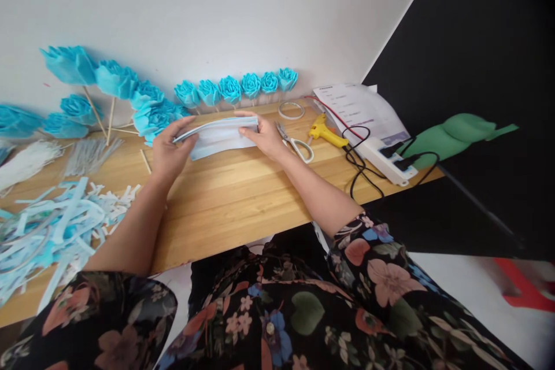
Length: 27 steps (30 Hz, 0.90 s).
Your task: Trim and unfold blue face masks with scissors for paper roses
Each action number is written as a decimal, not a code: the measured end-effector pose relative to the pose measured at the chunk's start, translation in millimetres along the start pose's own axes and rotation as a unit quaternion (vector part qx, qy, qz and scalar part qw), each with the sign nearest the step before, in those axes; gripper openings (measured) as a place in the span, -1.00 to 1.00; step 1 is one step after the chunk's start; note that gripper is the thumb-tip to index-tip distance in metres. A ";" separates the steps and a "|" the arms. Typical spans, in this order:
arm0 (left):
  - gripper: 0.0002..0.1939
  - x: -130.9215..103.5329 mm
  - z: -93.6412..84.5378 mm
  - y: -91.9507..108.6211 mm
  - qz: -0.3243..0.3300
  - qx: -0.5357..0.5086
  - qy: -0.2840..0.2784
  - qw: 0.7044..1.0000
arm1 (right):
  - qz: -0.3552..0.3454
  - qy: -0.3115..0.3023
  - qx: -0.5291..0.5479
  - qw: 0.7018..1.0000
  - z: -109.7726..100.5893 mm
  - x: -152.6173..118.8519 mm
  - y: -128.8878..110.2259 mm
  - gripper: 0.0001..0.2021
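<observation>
A pale blue and white pleated sheet, like a face mask (223, 137), is stretched between my two hands above the wooden table (225, 202). My left hand (171, 147) pinches its left end between thumb and fingers. At the right end, my right hand (264, 136) grips it, thumb in front and fingers behind. Just right of that hand lie white-handled scissors (300, 149), a roll of tape (291, 110) and a yellow glue gun (326, 132).
Blue paper-like flowers (229, 89) stand along the wall. Blue and white scraps (56, 225) cover the table's left side, near grey strands (93, 156). At right are a power strip (388, 162) with black cables, printed papers (359, 110) and a green object (455, 136).
</observation>
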<state>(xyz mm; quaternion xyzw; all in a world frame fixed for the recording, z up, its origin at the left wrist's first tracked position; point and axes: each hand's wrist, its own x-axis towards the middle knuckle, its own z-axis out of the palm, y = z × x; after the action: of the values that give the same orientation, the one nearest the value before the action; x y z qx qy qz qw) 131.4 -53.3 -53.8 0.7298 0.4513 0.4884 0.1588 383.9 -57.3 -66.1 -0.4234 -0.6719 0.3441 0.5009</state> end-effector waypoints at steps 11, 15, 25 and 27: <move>-0.50 -4.8 3.8 12.3 0.116 0.180 -0.130 0.968 | -0.063 -0.056 -0.181 0.980 4.2 -5.8 -20.1 -0.53; -0.67 -9.8 5.9 25.9 0.078 0.131 -0.116 0.981 | -0.130 -0.080 -0.163 0.975 8.3 -11.4 -42.8 -0.53; -0.56 -10.5 14.9 21.5 -0.157 -0.174 0.051 0.971 | -0.043 -0.103 0.035 0.993 21.1 -10.8 -32.2 -0.16; -0.55 -13.2 18.5 22.0 -0.166 -0.189 0.028 0.968 | -0.040 -0.116 0.056 0.991 23.3 -11.2 -28.2 -0.32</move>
<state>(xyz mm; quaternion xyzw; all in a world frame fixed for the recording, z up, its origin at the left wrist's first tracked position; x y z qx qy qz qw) 156.9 -72.1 -55.2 0.5875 0.4702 0.5518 0.3595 356.6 -79.8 -51.5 -0.3249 -0.7212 0.4078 0.4561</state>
